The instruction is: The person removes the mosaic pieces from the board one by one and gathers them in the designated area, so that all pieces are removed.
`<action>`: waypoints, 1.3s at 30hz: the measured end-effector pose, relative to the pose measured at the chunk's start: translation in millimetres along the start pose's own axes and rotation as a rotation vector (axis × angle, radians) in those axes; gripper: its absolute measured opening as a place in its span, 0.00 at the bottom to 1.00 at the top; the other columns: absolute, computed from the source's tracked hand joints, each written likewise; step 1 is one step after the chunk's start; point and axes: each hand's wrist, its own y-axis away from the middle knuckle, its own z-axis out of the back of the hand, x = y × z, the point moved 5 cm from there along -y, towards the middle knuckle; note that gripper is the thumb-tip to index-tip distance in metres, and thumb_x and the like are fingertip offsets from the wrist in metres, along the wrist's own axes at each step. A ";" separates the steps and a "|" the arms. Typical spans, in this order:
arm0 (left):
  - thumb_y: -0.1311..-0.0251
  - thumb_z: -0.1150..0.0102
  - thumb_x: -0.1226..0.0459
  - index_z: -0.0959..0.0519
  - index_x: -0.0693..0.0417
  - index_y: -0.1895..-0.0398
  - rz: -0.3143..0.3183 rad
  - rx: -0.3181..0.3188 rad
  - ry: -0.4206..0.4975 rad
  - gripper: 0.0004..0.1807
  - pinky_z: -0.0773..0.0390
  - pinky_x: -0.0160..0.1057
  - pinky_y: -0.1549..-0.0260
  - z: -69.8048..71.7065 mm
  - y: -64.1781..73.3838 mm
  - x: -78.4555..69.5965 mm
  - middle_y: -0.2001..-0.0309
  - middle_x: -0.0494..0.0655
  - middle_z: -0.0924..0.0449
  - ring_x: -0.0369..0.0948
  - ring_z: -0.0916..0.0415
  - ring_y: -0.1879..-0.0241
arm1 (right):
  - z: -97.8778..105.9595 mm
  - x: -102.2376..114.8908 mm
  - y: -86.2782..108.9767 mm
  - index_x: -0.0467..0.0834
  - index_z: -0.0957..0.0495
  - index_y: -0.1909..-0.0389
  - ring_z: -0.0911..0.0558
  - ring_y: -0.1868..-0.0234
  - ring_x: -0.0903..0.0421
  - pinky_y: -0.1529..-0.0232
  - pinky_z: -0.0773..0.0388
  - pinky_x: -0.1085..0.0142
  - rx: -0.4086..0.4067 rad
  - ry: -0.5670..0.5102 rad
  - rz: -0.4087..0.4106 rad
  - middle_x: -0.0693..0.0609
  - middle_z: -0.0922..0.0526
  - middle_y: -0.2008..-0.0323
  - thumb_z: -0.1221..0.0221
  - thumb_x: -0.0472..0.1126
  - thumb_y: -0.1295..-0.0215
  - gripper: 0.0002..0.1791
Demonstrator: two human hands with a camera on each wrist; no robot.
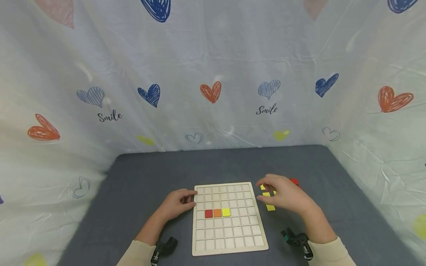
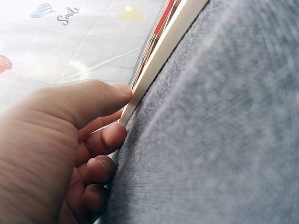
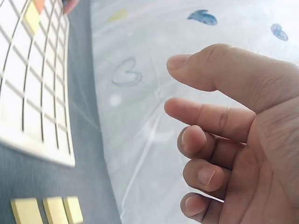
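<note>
A pale wooden grid board (image 1: 229, 252) lies on the dark grey cloth. In one of its rows sit a red tile (image 1: 208, 213), an orange tile (image 1: 217, 212) and a yellow tile (image 1: 226, 212), side by side. My left hand (image 1: 176, 203) touches the board's left edge with thumb and index fingertip. The left wrist view shows the thumb (image 2: 110, 95) against the rim, the other fingers loosely bent below. To the right of the board, my right hand (image 1: 283, 192) hovers over loose yellow tiles (image 1: 270, 208), thumb and index finger apart with nothing between them.
Loose red tiles (image 1: 294, 181) lie beyond the right hand, partly hidden by it. Both wrists wear black straps with small devices. The grey cloth (image 1: 149, 173) covers the table, and a white curtain (image 1: 179, 122) printed with hearts hangs around its back and sides.
</note>
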 end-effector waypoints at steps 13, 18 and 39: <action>0.37 0.28 0.61 0.15 0.51 0.43 0.010 -0.006 -0.001 0.19 0.33 0.36 0.73 0.6 -0.1 -2.6 0.72 0.33 0.29 0.32 0.37 0.76 | -27.0 27.0 -21.6 0.48 0.16 0.52 0.33 0.73 0.64 0.70 0.30 0.67 0.014 -0.022 0.021 0.63 0.29 0.66 0.28 0.43 0.38 0.14; 0.37 0.28 0.61 0.15 0.51 0.42 0.008 -0.004 -0.004 0.19 0.33 0.36 0.73 0.7 -0.2 -2.4 0.72 0.33 0.30 0.32 0.37 0.76 | -44.9 34.7 -25.9 0.47 0.15 0.48 0.28 0.69 0.62 0.68 0.27 0.66 0.060 0.004 0.027 0.61 0.27 0.63 0.28 0.44 0.37 0.16; 0.37 0.28 0.61 0.15 0.51 0.43 -0.006 -0.004 -0.006 0.19 0.33 0.36 0.73 1.2 -0.8 -1.7 0.72 0.33 0.29 0.31 0.37 0.76 | -113.4 32.0 -31.3 0.44 0.10 0.58 0.33 0.73 0.64 0.71 0.31 0.68 0.152 0.133 0.047 0.61 0.25 0.70 0.29 0.38 0.39 0.09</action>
